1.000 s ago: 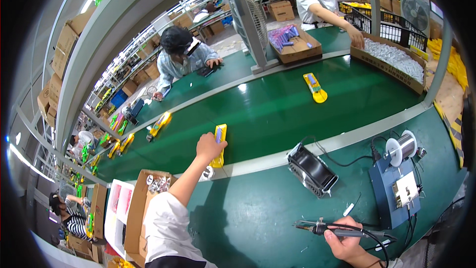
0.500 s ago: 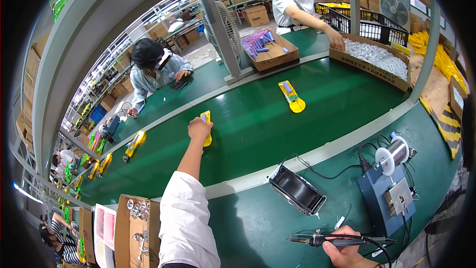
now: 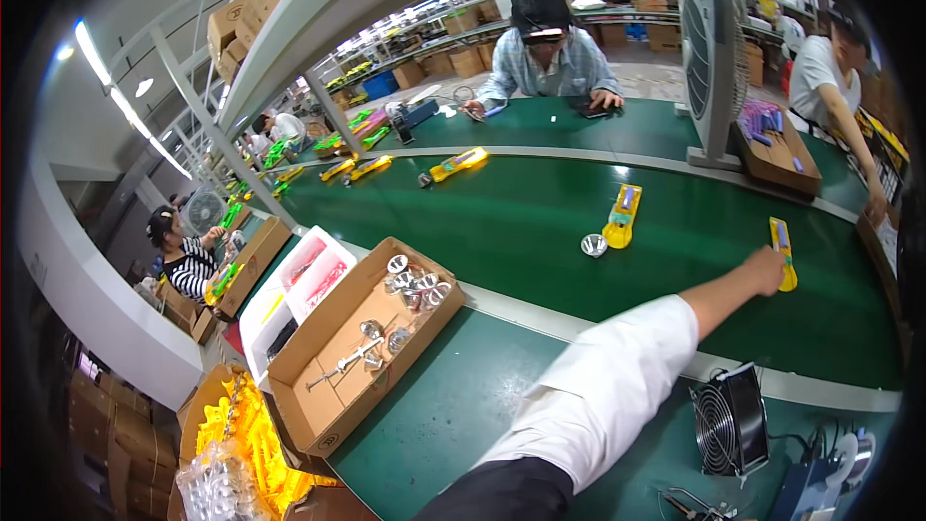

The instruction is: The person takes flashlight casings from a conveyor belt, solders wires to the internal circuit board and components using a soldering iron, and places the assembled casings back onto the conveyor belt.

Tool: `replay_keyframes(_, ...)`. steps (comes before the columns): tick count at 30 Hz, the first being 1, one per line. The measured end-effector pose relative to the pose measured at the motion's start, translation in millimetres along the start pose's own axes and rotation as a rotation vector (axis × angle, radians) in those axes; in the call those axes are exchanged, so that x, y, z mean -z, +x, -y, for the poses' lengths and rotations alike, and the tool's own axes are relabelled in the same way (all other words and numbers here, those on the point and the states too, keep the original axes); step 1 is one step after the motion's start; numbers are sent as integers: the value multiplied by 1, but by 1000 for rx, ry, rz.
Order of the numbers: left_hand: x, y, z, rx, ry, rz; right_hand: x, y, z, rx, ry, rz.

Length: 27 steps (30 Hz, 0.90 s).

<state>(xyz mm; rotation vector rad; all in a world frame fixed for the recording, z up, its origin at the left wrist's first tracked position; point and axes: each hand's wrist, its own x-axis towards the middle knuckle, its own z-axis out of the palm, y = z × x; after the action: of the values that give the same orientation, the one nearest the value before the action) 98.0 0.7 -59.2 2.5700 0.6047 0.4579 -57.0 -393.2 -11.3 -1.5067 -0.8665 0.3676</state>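
My left hand reaches far right over the green belt, fingers closed at the edge of a yellow flashlight housing with a purple cell in it. Another yellow flashlight housing, also with a purple cell, lies on the belt left of my hand. A silver reflector cup sits beside its rounded end. My right hand is out of the picture. Part of a soldering iron shows at the bottom edge.
Near my side stand a cardboard box of reflector cups, a box of yellow parts, a small black fan and a blue soldering station. Across the belt, a person sits left of a grey fan.
My view has turned left. My left hand has let go of one flashlight housing and moved right to the other. My right hand, which held the soldering iron, has left the picture.
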Motion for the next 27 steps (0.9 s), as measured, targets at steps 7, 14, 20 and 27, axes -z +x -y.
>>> replay_keyframes(7,3,-15,-11,114,-65,-101,2,2,-3,-57,51,-3)
replay_keyframes(14,45,-84,25,28,56,-145,2,-1,4,-94,80,8)
replay_keyframes(20,112,-229,26,51,105,24,-6,-3,-2,-65,46,29)
replay_keyframes(27,158,-381,-11,190,32,62,-7,-6,-14,68,14,86)
